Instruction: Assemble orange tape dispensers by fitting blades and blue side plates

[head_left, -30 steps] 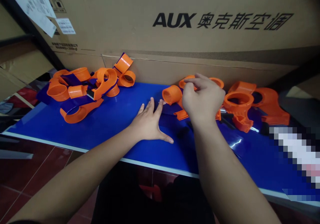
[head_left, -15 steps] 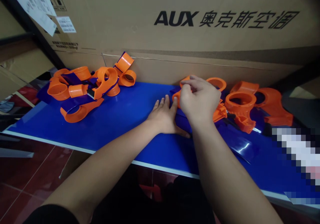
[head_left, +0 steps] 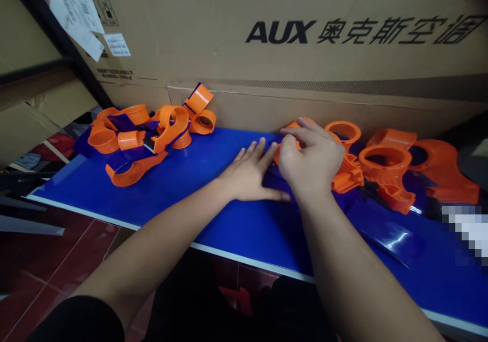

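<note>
My left hand (head_left: 249, 174) lies flat on the blue tabletop, its fingers spread and its thumb stretched to the right. Its fingertips and thumb are close to a dark blue plastic part (head_left: 274, 182) beside an orange tape dispenser (head_left: 284, 153). My right hand (head_left: 312, 156) is curled over that dispenser, which it mostly hides. Those fingers are folded, and what they grip, if anything, is out of sight. To the right of this hand lie several more orange dispensers, one with a round ring (head_left: 385, 156) facing up.
Another pile of orange and dark blue dispensers (head_left: 133, 141) sits on the left of the table (head_left: 229, 230). Behind stands a large cardboard box (head_left: 213, 42). A glossy blue sheet (head_left: 381, 225) lies at the right. A black rack post (head_left: 82, 72) rises at the back left.
The view has shifted slightly, so the scene appears farther right. My left hand has turned a little, its fingers pointing more to the right. My right hand stays curled over the same dispenser.
</note>
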`<action>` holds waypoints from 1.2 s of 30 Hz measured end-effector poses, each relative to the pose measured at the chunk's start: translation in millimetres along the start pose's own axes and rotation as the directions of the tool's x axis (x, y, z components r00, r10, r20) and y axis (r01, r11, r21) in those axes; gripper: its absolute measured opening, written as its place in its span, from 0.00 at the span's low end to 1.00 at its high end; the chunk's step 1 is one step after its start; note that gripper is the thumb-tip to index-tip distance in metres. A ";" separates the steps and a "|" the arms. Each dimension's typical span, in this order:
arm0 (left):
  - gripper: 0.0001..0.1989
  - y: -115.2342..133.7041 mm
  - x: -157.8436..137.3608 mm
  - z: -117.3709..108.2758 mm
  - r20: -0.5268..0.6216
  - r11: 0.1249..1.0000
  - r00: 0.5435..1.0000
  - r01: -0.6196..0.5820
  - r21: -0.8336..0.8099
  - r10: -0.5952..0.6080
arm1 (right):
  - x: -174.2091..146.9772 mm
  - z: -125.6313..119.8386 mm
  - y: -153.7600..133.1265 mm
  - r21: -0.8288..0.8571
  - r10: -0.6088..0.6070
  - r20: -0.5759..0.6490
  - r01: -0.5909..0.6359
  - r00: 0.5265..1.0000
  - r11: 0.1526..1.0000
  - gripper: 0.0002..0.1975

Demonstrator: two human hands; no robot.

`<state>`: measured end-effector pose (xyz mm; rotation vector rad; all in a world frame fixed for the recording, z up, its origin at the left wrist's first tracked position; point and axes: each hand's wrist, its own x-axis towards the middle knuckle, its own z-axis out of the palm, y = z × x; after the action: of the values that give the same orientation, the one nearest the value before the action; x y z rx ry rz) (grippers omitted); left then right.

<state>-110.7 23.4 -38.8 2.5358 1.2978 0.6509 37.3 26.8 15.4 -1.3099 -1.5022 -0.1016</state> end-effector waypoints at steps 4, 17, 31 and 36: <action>0.38 -39.6 -3.1 -34.9 -0.262 0.982 0.957 0.155 0.111 -0.122 | -2.8 0.0 -4.6 0.026 -0.024 -0.046 0.025 0.999 0.999 0.15; 0.23 -112.9 26.8 -29.1 -0.380 0.853 0.839 0.485 0.195 -0.390 | -12.4 8.0 -7.6 0.029 -0.081 0.019 0.081 0.997 0.996 0.13; 0.24 -85.1 41.4 -52.1 -0.535 0.990 0.845 0.060 0.125 0.016 | -17.8 15.2 -7.7 0.072 -0.108 0.070 0.103 0.992 0.992 0.13; 0.22 -69.5 39.0 -63.0 -0.588 0.995 0.803 -0.063 0.073 0.094 | -22.6 20.6 -10.7 0.126 -0.140 0.090 0.128 0.986 0.984 0.13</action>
<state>-170.4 95.3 0.9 2.5254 1.3856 1.5464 11.7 21.4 -3.8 -1.1313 -1.6550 -0.0335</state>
